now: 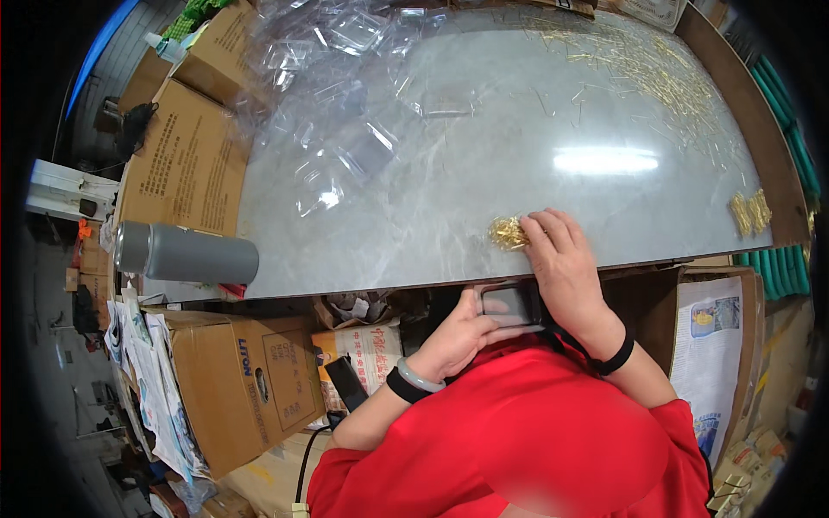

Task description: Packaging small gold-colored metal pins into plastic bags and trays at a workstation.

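Observation:
My left hand [452, 338] is closed on a small clear plastic box [513, 306], held just below the table's front edge. Dark background shows through the box, and I cannot make out anything inside it. At the edge of the grey tabletop [380, 246], my right hand [566, 269] has its fingers bent around one end of a bundle of thin gold-coloured metal pins [504, 232]. The bundle's other end sticks out to the left of the fingertips.
Many clear plastic boxes [345, 155] lie heaped at the back left. Loose gold pins [665, 82] spread across the back right; two small bundles [749, 212] rest by the right-hand border. A grey bottle [190, 253] lies at the front left, beside cardboard boxes [186, 160].

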`<state>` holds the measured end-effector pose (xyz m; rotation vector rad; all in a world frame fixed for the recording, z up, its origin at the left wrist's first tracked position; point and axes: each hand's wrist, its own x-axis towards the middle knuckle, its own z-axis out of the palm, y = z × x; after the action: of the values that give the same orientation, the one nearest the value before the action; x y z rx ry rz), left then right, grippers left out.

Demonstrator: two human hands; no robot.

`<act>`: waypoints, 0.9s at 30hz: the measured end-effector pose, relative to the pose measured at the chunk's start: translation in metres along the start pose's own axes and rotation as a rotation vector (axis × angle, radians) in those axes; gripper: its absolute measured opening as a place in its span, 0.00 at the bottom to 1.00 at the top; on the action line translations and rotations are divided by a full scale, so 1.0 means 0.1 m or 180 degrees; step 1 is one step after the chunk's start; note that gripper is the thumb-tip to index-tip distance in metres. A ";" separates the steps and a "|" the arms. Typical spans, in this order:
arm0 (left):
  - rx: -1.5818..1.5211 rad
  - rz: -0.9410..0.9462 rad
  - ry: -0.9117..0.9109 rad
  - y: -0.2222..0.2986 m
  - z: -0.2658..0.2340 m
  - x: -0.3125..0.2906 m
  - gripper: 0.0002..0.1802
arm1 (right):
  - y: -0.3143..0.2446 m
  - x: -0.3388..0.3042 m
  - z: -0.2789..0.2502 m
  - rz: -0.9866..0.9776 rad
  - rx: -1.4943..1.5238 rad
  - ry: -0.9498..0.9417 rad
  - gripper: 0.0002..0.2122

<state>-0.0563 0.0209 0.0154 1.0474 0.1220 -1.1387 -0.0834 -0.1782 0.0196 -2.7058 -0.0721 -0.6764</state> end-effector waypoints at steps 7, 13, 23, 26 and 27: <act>-0.0863 0.0163 -0.0659 -0.01 -0.08 -0.22 0.38 | -0.26 -0.48 -0.22 -0.0552 0.0585 -0.0574 0.21; -0.0389 0.0638 -0.1022 0.14 0.03 -0.36 0.41 | -0.23 -0.34 -0.39 -0.0641 0.0842 -0.0181 0.22; 0.5043 0.2827 0.1215 0.48 0.20 0.35 0.35 | 0.11 0.14 -0.06 -0.0085 0.0499 0.0370 0.19; 0.5778 0.2749 0.1473 0.40 0.16 0.40 0.38 | 0.11 0.18 -0.11 -0.0074 0.0438 0.0200 0.20; 0.6025 0.2752 0.1508 0.38 0.19 0.40 0.38 | 0.12 0.17 -0.13 -0.0049 0.0401 0.0141 0.20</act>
<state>-0.0151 -0.0194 0.0269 2.5929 -1.1544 0.1562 -0.0724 -0.1943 0.0346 -2.5712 -0.1206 -0.7113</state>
